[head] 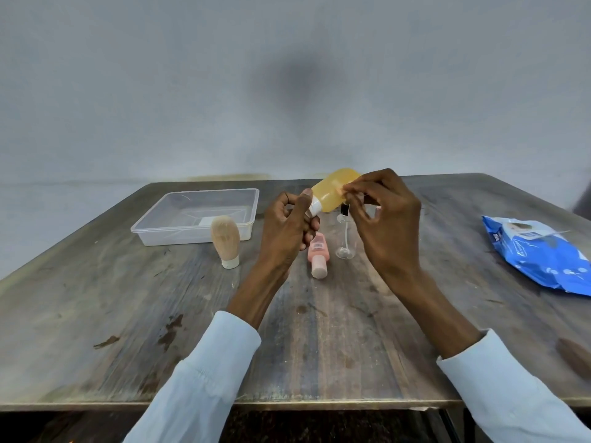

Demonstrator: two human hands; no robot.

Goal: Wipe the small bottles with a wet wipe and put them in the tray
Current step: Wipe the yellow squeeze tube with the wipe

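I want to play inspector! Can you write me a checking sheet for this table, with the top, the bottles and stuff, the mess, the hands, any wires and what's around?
Surface: wooden table, worn and stained.
Job's things: yellow bottle held up in both hands; beige bottle standing cap down; pink bottle lying flat; clear bottle upright; tray holds no bottles; wipes pack at right.
Clutter: nothing seen.
Grippers: left hand grips the yellow bottle's cap end; right hand pinches at its body. No wipe seen.
Cables: nothing seen.
Surroundings: plain grey wall behind.
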